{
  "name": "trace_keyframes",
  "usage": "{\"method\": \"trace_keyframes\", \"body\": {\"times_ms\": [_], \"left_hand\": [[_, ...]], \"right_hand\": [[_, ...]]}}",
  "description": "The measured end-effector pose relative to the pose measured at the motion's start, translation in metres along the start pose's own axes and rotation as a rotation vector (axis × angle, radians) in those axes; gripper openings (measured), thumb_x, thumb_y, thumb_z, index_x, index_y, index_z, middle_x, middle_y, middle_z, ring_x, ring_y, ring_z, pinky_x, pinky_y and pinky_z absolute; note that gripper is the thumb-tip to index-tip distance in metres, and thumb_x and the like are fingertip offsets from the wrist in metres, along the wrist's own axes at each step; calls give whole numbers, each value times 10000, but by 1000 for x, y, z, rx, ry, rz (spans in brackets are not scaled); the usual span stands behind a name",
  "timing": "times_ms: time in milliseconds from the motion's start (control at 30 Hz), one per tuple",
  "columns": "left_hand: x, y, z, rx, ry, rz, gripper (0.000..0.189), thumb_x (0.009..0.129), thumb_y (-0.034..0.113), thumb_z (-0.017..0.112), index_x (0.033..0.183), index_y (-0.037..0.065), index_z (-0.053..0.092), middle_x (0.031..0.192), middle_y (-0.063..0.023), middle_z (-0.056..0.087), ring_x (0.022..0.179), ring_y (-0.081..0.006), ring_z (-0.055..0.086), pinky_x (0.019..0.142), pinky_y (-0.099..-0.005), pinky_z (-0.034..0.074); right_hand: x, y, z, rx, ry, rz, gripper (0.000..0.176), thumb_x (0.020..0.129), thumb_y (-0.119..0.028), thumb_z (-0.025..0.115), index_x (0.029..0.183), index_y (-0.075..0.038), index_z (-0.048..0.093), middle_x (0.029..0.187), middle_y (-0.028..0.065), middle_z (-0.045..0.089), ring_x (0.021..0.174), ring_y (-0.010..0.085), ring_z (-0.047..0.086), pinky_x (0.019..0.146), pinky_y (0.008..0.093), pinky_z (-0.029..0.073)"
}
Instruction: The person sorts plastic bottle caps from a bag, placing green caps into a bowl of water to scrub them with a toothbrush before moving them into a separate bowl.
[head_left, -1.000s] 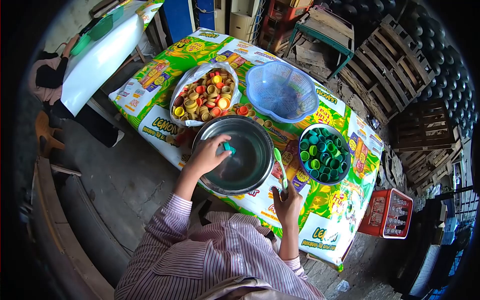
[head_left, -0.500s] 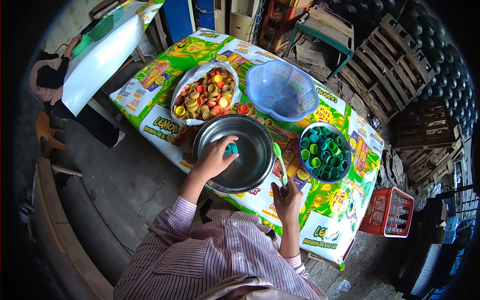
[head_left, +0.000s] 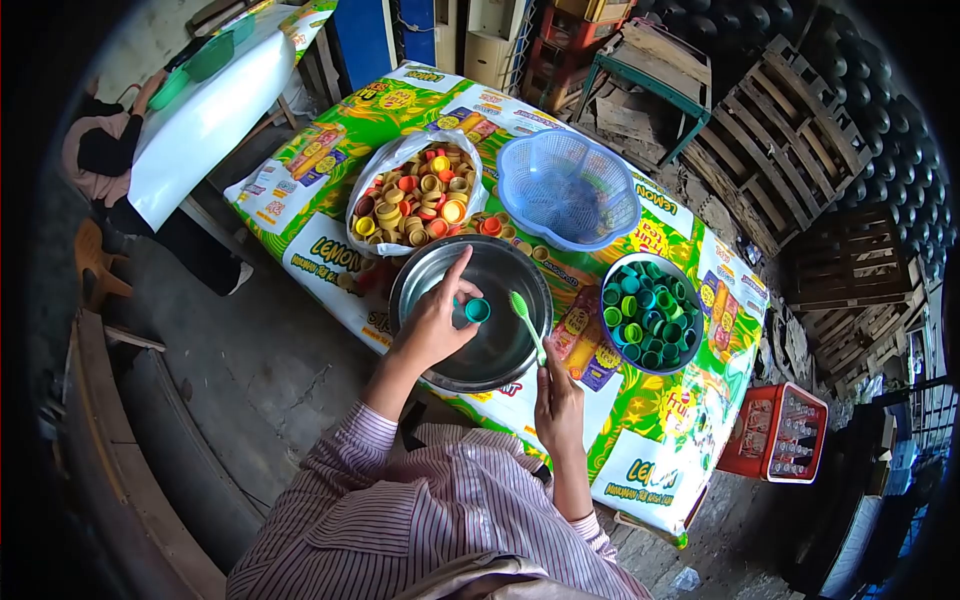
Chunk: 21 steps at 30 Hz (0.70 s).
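Over a metal basin [head_left: 520, 365], my left hand [head_left: 435, 325] pinches a teal bottle cap [head_left: 478, 311], its hollow side turned up, with the index finger raised. My right hand [head_left: 559, 402] grips a green toothbrush [head_left: 526, 322] by the handle; its bristled head reaches over the basin's right rim, apart from the cap. Right of the basin stands a bowl [head_left: 652, 313] full of green and teal caps. Behind the basin, a white plastic bag [head_left: 400, 150] holds many tan, red and yellow caps.
A blue plastic basket [head_left: 568, 190] sits at the table's back, with loose caps [head_left: 492, 226] beside it. A printed cover [head_left: 640, 465] spreads over the table. A red bottle crate [head_left: 772, 433] stands at right; at far left another person [head_left: 105, 150] works by green basins [head_left: 210, 58].
My right hand has moved left, bringing the toothbrush head over the basin. My left hand has turned the cap hollow side up and lifted its index finger.
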<state>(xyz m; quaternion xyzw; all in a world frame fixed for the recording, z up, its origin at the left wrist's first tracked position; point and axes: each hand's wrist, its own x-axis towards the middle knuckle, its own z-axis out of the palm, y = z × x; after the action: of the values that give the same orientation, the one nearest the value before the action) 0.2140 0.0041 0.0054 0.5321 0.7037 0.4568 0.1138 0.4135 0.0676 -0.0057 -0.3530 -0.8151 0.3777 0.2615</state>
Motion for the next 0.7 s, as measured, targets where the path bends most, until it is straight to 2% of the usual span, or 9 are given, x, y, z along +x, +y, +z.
{"method": "trace_keyframes", "body": {"times_ms": [67,133,200,300,367,500,600,667,700], "left_hand": [[-1,2,2,-12,-11,-40,945,631,-1,685,1381,86,118,888,-88,584,768,-220,568,739,-319,460],[-2,3,4,-74,0,-55,963,619,6,696,1380,75,111,875,-99,580,766,-218,573,729,-310,466],[-1,2,6,-90,12,-28,972,614,-1,702,1379,68,106,862,-113,575,790,-210,582,736,-309,474],[-2,-9,15,-207,107,135,961,632,-23,692,1383,89,103,887,-108,574,840,-189,587,754,-302,482],[-7,-10,17,-711,89,-79,935,670,-35,681,1387,112,97,927,-96,571,886,-165,578,789,-286,479],[-13,-31,18,-673,-37,-97,891,719,-29,662,1386,128,93,1000,-103,569,931,-148,563,811,-271,471],[-16,-36,19,-834,-97,-173,775,774,-5,621,1374,101,142,1077,-124,559,968,-139,548,807,-259,468],[-15,-37,16,-861,-193,-227,596,838,29,551,1343,66,237,1142,-125,538,989,-129,538,795,-251,469],[-15,-36,15,-776,-229,-188,424,884,75,489,1285,36,358,1150,-98,536,981,-112,536,780,-239,474]], "right_hand": [[-2,-4,6,5,5,-99,413,869,-112,476,1276,-156,421,723,177,598,575,332,587,539,405,447],[-5,-6,9,-103,-93,-81,462,852,-83,488,1290,-197,401,726,169,593,569,333,583,504,412,437],[-6,-4,15,-21,-104,-45,454,856,-80,481,1290,-184,400,708,182,594,574,328,592,505,411,436],[-6,-3,17,166,-135,20,441,863,-83,471,1290,-164,401,679,202,591,581,324,602,517,398,445],[-6,-4,15,163,-149,58,441,863,-76,470,1291,-156,401,667,209,587,582,323,604,525,387,448],[-9,1,18,141,-89,42,443,857,-61,481,1287,-145,412,641,216,572,574,321,602,541,353,453],[-10,-3,15,144,-146,28,446,849,-53,491,1281,-144,422,649,216,576,579,322,604,540,364,454],[-9,2,16,108,-119,-2,443,845,-50,494,1274,-142,429,663,219,583,593,321,609,535,384,452],[-9,2,15,84,-85,-16,444,843,-50,496,1272,-142,430,672,219,588,595,320,610,530,393,449]]}}
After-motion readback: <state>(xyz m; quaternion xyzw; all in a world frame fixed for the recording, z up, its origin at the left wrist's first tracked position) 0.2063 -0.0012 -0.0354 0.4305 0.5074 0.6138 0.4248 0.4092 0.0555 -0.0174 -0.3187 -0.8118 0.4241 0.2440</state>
